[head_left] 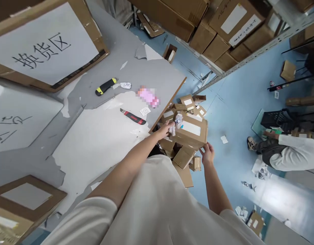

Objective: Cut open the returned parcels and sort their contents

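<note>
Beyond the table's corner, a brown cardboard box (189,137) with a white label is between my hands, over a pile of smaller boxes. My left hand (165,130) has its fingers closed around crumpled whitish paper (177,121) at the box's left side. At the box's lower right corner, my right hand (207,153) pinches the edge with its fingertips. On the table (95,136) lie a red and black cutter (133,117), a yellow and black cutter (106,86) and a blurred pink item (148,96).
Large labelled boxes (100,44) stand at the table's left. A metal shelf (223,73) holds cartons at the upper right. Small boxes (184,157) are heaped beside the table. A person (289,153) crouches at the right near a black crate (274,119). Paper scraps lie on the blue floor.
</note>
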Action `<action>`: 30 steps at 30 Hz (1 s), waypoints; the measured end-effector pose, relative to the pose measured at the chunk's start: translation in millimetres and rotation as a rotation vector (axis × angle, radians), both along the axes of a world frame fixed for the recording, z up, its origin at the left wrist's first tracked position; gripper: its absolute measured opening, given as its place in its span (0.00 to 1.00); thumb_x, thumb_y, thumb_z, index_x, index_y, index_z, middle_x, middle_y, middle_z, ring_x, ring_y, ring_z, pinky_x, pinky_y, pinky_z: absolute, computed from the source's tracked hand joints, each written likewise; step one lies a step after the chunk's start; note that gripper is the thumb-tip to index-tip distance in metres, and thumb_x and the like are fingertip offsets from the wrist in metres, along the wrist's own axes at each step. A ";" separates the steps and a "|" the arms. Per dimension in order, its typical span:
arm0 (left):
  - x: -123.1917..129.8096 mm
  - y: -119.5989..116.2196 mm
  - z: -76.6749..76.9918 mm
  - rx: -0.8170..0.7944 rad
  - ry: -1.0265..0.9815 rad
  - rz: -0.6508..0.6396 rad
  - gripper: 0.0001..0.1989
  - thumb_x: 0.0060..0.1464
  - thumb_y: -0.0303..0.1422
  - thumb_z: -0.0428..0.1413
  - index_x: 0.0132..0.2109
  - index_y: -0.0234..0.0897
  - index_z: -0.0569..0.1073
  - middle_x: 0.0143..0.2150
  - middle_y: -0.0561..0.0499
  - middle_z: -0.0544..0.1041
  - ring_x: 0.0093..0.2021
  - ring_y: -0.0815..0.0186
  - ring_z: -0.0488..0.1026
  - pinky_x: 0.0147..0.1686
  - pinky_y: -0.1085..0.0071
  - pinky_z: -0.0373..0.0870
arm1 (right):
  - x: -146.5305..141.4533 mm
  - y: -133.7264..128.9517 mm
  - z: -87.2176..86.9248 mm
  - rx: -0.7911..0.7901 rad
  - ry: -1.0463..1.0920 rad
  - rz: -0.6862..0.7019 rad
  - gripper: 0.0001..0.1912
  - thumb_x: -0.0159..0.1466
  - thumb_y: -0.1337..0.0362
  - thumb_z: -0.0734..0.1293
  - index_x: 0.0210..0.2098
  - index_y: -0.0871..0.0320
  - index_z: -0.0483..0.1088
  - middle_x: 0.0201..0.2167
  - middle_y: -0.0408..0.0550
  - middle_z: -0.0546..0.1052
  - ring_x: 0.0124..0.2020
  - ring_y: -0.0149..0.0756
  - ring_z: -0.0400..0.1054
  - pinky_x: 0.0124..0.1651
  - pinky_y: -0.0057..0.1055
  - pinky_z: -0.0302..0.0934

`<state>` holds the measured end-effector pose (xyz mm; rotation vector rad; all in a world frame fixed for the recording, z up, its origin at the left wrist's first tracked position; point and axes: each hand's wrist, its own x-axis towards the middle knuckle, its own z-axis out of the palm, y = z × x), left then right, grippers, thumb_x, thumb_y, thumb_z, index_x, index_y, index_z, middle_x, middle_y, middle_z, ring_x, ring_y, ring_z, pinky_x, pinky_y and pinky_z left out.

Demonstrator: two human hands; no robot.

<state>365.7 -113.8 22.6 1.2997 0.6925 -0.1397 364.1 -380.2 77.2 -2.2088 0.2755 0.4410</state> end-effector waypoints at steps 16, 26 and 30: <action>-267.8 156.0 38.9 0.292 0.126 0.879 0.14 0.41 0.33 0.64 0.38 0.35 0.76 0.34 0.46 0.78 0.33 0.61 0.76 0.40 0.63 0.73 | 40.1 301.0 -42.6 0.115 0.082 1.206 0.17 0.57 0.50 0.63 0.37 0.55 0.72 0.17 0.42 0.70 0.22 0.40 0.68 0.29 0.37 0.64; -465.4 128.7 34.5 -0.008 0.142 2.086 0.32 0.57 0.57 0.42 0.59 0.41 0.62 0.66 0.41 0.59 0.66 0.56 0.57 0.57 0.59 0.64 | -180.0 589.4 7.1 0.079 0.179 1.920 0.14 0.55 0.55 0.70 0.38 0.54 0.77 0.43 0.50 0.79 0.46 0.44 0.72 0.56 0.43 0.59; -481.5 142.1 26.8 -0.058 -0.148 2.201 0.41 0.52 0.65 0.32 0.60 0.44 0.61 0.68 0.44 0.55 0.69 0.56 0.51 0.61 0.62 0.59 | -293.3 651.2 12.2 0.254 0.412 2.017 0.29 0.62 0.44 0.61 0.55 0.55 0.70 0.60 0.50 0.68 0.61 0.44 0.61 0.63 0.43 0.52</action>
